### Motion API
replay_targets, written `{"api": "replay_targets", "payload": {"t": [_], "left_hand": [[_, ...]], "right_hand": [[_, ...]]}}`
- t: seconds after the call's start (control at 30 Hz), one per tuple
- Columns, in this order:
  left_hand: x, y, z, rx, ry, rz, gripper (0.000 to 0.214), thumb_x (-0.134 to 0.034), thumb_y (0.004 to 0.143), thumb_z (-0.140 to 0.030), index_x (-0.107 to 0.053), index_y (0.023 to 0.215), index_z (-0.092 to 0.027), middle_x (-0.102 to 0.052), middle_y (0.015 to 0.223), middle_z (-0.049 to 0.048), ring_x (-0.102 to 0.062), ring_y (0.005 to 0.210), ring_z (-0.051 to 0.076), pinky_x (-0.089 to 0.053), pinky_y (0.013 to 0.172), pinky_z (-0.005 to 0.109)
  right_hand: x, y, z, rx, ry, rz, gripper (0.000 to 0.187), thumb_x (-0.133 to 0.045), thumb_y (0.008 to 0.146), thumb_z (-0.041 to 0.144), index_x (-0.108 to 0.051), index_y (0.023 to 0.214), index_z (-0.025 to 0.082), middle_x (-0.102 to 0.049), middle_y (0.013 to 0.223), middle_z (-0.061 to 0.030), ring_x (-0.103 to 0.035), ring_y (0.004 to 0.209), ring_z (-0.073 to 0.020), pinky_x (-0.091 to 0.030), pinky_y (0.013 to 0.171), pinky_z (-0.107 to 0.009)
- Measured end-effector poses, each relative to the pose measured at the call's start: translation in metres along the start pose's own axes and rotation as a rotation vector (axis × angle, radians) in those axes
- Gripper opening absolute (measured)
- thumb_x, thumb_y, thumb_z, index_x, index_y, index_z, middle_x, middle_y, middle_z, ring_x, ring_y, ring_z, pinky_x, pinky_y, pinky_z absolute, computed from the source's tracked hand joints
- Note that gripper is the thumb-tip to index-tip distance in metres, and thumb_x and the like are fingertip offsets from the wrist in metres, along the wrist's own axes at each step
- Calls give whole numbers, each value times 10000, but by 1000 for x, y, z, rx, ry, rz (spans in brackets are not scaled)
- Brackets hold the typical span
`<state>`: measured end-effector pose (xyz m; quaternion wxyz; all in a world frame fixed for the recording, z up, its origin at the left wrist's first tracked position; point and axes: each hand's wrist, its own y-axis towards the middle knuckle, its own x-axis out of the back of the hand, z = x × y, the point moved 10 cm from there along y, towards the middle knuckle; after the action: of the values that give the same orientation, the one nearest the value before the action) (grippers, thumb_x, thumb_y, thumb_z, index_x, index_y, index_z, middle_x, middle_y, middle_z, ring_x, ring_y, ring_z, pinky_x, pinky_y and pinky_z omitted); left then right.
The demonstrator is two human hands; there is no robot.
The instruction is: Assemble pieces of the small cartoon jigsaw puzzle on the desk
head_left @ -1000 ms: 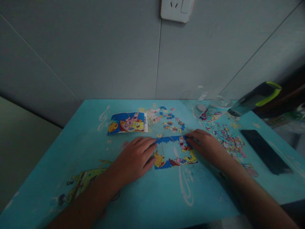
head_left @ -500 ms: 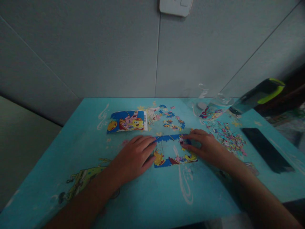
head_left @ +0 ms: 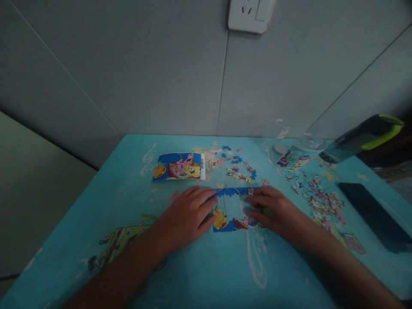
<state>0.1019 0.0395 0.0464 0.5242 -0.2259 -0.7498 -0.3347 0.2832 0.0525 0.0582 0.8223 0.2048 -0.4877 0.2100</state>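
Note:
A partly joined cartoon jigsaw frame lies flat in the middle of the turquoise table. My left hand rests palm down on the frame's left edge, fingers spread. Over the frame's right side lies my right hand, its fingertips pressing on the pieces there. Neither hand lifts anything. A printed reference picture sits behind my left hand. Small joined groups of pieces lie just beyond the frame.
Several loose puzzle pieces are scattered to the right. A clear plastic container lies near the wall, with a dark bottle with a green cap beside it. A black flat phone-like slab lies at the right edge. A wall socket is above.
My right hand has slid leftward over the frame's right side. The left hand has stayed on the left edge. The camera has shifted slightly.

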Motion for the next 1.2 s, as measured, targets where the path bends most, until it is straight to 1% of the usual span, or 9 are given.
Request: {"api": "replay_targets", "payload": {"t": [0.17,0.4,0.5,0.6,0.77,0.87,0.97,1.03,1.2], "left_hand": [[-1,0,-1,-5,6,10,403,-588,986,-299,-582,1371,-177,-585,1429,119,-550,1292,304,-491,1051,526],[0,-1,-1,2,-6,-14,393,-605,973,-279,-592,1355,-192,-593,1420,118,-563,1273,306,-497,1033,530],[2,-1,-1,8,5,-35,394,-628,955,-272,-600,1341,-197,-602,1407,115,-575,1250,312,-504,1022,533],[3,-1,-2,-6,3,-45,385,-633,957,-265,-605,1332,-187,-611,1391,113,-579,1237,302,-501,1039,520],[1,-1,1,3,-8,-37,370,-616,973,-279,-609,1332,-192,-609,1393,102,-583,1231,306,-514,1016,530],[0,-1,2,7,-22,-55,351,-607,977,-271,-617,1320,-198,-617,1380,94,-590,1222,299,-512,1021,526],[0,-1,2,13,-24,-72,342,-603,976,-261,-622,1312,-200,-620,1374,99,-593,1213,300,-515,1011,519],[1,0,1,22,-18,-67,335,-600,978,-263,-626,1306,-198,-620,1374,99,-594,1211,304,-516,1004,523],[2,1,0,30,-5,-33,318,-589,993,-288,-631,1294,-198,-620,1370,92,-596,1209,299,-509,1003,514]], "right_hand": [[9,2,5,12,-33,-113,191,-611,992,260,-747,1126,244,-700,1068,-104,-662,1006,-261,-562,917,-452],[9,7,13,30,40,-140,197,-550,1020,242,-735,1087,250,-712,1019,-91,-671,958,-247,-559,915,-461],[10,8,14,34,54,-153,193,-552,1017,237,-734,1082,245,-715,993,-90,-667,936,-244,-560,875,-446],[11,7,8,11,62,-194,185,-565,1011,244,-738,1077,245,-722,985,-86,-664,936,-243,-556,848,-433],[9,9,-12,-56,41,-256,174,-576,1003,247,-743,1050,248,-735,996,-70,-672,949,-228,-546,874,-407],[3,22,-16,-71,-43,-225,181,-590,991,238,-753,1069,233,-740,998,-80,-671,950,-236,-534,890,-410],[-1,47,-12,-61,-133,-169,202,-601,984,245,-759,1104,211,-740,1029,-96,-664,987,-248,-513,930,-404],[-2,64,-14,-101,-171,-137,205,-597,987,266,-769,1079,203,-739,1015,-97,-661,1004,-248,-496,943,-382],[-3,90,-30,-217,-146,-144,237,-627,965,348,-764,1057,177,-736,995,-100,-661,908,-230,-481,838,-333]]}}
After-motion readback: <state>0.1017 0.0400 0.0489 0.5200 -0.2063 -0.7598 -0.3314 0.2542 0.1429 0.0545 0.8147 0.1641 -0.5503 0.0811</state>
